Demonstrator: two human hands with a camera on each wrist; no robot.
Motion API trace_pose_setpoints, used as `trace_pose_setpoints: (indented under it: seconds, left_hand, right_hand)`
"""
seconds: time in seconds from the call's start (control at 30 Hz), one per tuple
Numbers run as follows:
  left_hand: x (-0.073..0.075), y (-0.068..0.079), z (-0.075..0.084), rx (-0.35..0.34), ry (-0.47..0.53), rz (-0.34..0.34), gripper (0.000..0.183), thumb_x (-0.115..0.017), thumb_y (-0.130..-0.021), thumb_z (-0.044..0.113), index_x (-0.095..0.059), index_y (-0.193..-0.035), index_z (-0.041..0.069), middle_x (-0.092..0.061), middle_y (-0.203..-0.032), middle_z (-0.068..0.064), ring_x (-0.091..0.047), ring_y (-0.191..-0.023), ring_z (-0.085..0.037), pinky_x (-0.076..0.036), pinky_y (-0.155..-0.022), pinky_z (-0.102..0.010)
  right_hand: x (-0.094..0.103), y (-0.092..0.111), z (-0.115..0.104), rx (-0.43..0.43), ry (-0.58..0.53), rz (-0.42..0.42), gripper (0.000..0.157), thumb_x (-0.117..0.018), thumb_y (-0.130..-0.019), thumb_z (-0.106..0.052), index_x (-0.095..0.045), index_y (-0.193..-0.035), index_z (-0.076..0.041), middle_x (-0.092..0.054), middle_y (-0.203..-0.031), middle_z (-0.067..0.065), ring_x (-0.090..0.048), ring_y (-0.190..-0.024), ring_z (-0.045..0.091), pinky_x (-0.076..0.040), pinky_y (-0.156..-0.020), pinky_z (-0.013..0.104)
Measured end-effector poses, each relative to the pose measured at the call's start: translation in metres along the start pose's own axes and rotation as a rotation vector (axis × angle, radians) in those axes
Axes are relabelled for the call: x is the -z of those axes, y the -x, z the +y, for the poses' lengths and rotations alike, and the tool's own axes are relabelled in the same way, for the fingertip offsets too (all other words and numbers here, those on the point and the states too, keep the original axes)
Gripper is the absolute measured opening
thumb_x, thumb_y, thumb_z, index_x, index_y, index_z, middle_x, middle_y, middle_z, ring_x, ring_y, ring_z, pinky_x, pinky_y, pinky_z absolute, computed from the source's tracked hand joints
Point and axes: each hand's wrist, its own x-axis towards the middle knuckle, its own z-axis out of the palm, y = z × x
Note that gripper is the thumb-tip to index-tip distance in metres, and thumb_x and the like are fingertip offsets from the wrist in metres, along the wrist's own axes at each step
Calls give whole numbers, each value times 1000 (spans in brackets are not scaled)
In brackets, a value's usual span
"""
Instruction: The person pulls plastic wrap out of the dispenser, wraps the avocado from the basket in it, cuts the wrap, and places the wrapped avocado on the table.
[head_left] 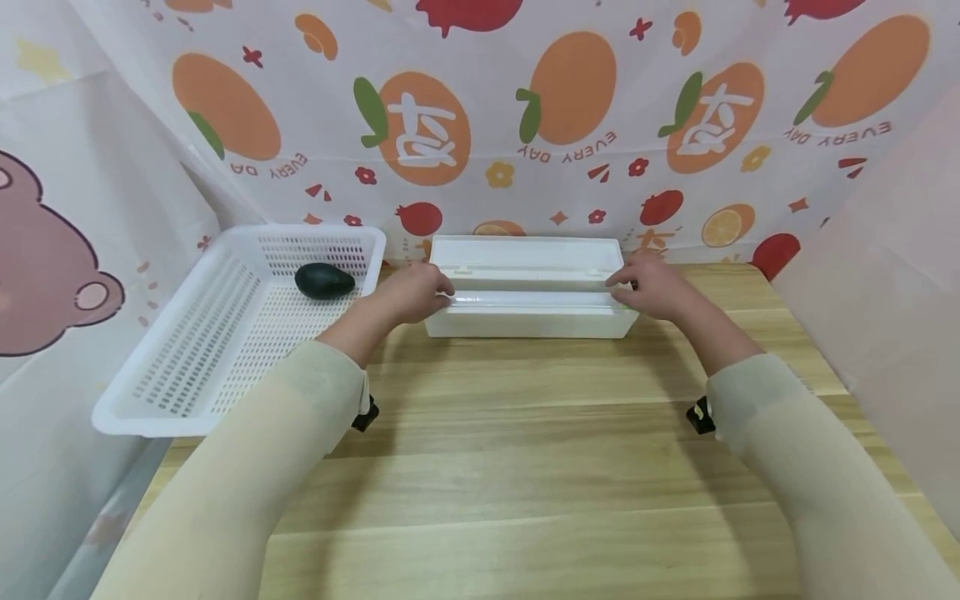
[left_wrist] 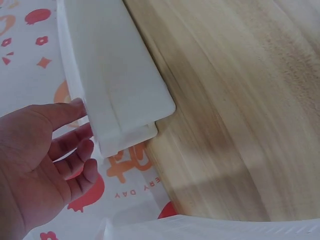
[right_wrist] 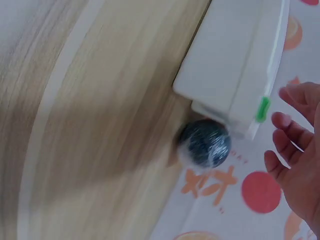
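A long white plastic box (head_left: 525, 323), which looks like a cling film dispenser with its lid raised, stands at the table's far edge. At its left end is my left hand (head_left: 412, 292), fingers loosely bent. The left wrist view shows the thumb tip (left_wrist: 76, 102) right at the box's edge. My right hand (head_left: 652, 285) is at the opposite end, fingers loosely bent and a little apart from the box in the right wrist view. A green tab (right_wrist: 262, 109) sits on that end. Beside it lies a dark round thing (right_wrist: 205, 142) in shiny clear wrap, mostly hidden by my right hand in the head view.
At the left stands a white perforated basket (head_left: 153, 417) with a dark green avocado (head_left: 324, 282) in it. A wooden table (head_left: 517, 483) spreads before the box. Fruit-printed cloth (head_left: 495, 108) hangs right behind it, and pale cloth borders both sides.
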Motion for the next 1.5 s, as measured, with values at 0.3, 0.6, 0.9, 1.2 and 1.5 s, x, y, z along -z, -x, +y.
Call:
trace_pose_setpoints:
  seconds: [0.3, 0.6, 0.9, 1.2, 1.5]
  left_hand:
    - [-8, 1, -3, -30, -18, 59, 16, -62, -96, 14, -75, -102, 7, -70, -98, -7, -59, -89, -23, -51, -83, -41]
    - [-11, 3, -2, -20, -32, 100, 16, -63, -95, 13, -75, -104, 7, -64, -103, -11, -56, -95, -25, -51, -85, -42]
    - [-10, 1, -2, 13, -44, 144, 18, -61, -97, 13, -74, -106, 5, -65, -102, -13, -57, -95, -27, -53, -82, -43]
    - [-6, 1, -2, 68, 24, 174, 19, -59, -97, 13, -73, -108, 4, -68, -107, -13, -59, -98, -26, -52, -89, -44]
    - [-1, -2, -4, 92, 96, 212, 19, -60, -97, 12, -73, -108, 4, -69, -109, -13, -60, -101, -28, -51, -91, -45]
  right_hand:
    - [-7, 0, -13, 68, 51, -103, 25, -62, -89, -17, -76, -106, -6, -59, -95, 13, -56, -92, 29, -48, -80, 45]
    - [-16, -1, -9, 77, 43, -46, 15, -63, -93, -9, -76, -96, -5, -62, -89, 11, -54, -82, 25, -48, -77, 41]
    - [-18, -3, -13, 18, 23, -7, 15, -58, -98, -9, -70, -104, -2, -59, -100, 14, -54, -92, 29, -49, -87, 46]
    - [-14, -6, -17, -27, -6, 8, 16, -57, -99, -10, -68, -107, -2, -59, -106, 15, -54, -98, 29, -49, -94, 48]
    - [-5, -8, -21, -61, -43, 35, 18, -57, -99, -9, -68, -110, 0, -62, -108, 16, -55, -99, 30, -49, -95, 49]
